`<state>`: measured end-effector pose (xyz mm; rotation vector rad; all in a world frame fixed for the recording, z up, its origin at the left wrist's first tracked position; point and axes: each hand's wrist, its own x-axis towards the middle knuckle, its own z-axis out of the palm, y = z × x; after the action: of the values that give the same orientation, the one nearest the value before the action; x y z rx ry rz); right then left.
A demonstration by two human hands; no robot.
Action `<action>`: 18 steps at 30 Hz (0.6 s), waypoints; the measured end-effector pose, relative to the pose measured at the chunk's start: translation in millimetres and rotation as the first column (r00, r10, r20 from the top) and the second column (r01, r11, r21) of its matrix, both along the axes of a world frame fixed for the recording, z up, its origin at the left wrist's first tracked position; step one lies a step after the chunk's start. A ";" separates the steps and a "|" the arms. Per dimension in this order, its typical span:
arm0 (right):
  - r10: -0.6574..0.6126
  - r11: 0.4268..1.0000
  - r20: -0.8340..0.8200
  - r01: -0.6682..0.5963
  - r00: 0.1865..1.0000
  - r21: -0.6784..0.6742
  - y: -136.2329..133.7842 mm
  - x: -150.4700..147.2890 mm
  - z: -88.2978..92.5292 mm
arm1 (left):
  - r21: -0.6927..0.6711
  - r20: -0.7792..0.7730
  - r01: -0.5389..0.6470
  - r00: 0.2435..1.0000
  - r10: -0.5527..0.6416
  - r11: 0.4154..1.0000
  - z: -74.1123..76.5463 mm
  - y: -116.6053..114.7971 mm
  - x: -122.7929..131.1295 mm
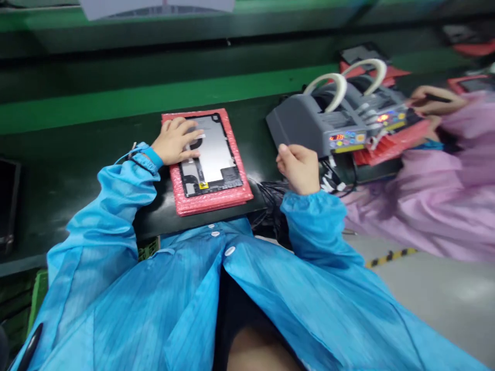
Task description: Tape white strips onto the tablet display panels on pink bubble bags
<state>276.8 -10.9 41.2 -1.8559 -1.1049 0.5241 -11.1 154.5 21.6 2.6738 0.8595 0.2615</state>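
An opened tablet back [212, 154] with a silver plate and dark parts lies on a pink bubble-wrap pad [209, 201] on the dark workbench [69, 170]. My left hand [175, 140] rests on the tablet's upper left corner, fingers stretched over it. My right hand [299, 167] hovers just in front of a grey tape dispenser [328, 121], fingers curled in, thumb up; nothing shows in it.
The dispenser has two white tape loops and a lit display. To the right a co-worker in a pink coat [436, 196] has a hand [433, 100] by red pads. A dark tray [7, 201] sits at the left edge. Black cables [270, 196] lie near the bench edge.
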 end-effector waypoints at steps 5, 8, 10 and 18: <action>-0.484 0.848 -0.307 0.526 0.820 0.068 -56.5 51.2 -29.8 | 0.035 -0.006 -0.024 1.000 0.024 0.999 11.7 -2.7 11.3; -0.508 0.815 -0.458 0.579 0.729 0.018 -48.1 67.8 -27.0 | 0.089 -0.042 -0.037 0.998 0.041 0.995 18.5 -2.8 14.5; -0.501 0.799 -0.494 0.599 0.711 0.051 -39.3 72.0 -24.8 | 0.111 -0.051 -0.058 0.997 0.064 0.992 22.4 -4.5 14.7; -0.491 0.721 -0.445 0.636 0.749 0.274 -48.4 78.3 -46.6 | 0.121 -0.014 -0.127 0.991 0.130 0.985 47.6 -24.6 19.0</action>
<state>355.1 -59.3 -5.4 -1.5359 -0.3156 0.2040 8.0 129.9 69.2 2.7393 1.0565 0.3242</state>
